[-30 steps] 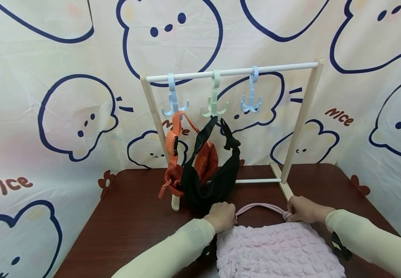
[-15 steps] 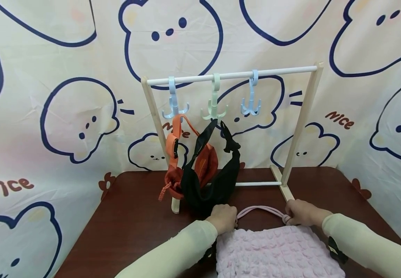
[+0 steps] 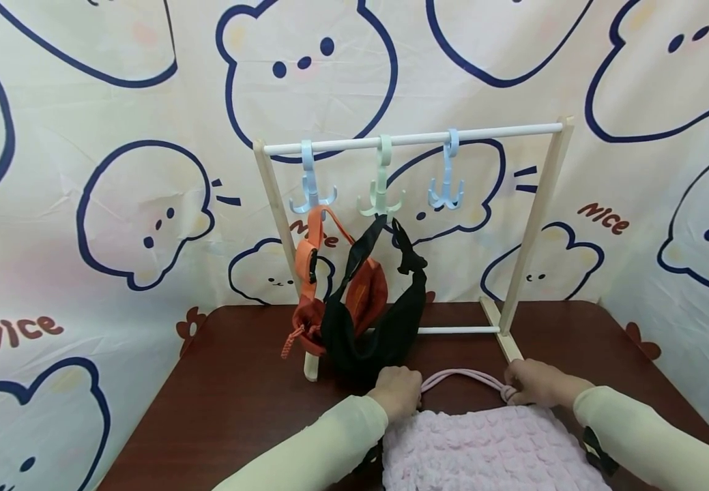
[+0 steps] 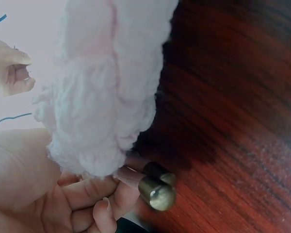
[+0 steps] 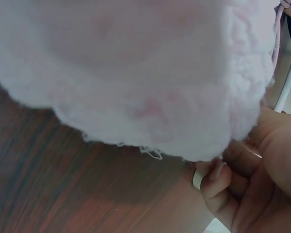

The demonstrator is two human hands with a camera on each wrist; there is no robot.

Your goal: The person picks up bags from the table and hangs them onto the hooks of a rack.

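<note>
A pale pink, puffy textured bag [image 3: 489,453] is at the bottom of the head view, its lower part cut off by the frame. Its pink cord handle [image 3: 466,372] arches between the hands. My left hand [image 3: 396,394] grips the bag's upper left corner by the cord. Two brass-coloured cord ends [image 4: 157,193] stick out past the fingers in the left wrist view. At the upper right corner, beside a cord knot [image 3: 508,393], my right hand [image 3: 541,383] pinches the bag. Soft fabric hides part of the right fingers [image 5: 218,179].
Behind the hands stands a wooden rack [image 3: 535,225] with a white top bar [image 3: 415,140]. Two blue hooks and a green hook [image 3: 381,181] hang there. An orange bag [image 3: 311,273] and a black bag [image 3: 366,348] hang at its left, close to my left hand.
The head view has tilted slightly, so the rack and hands appear a little lower. Both hands keep the same hold on the pink bag.
</note>
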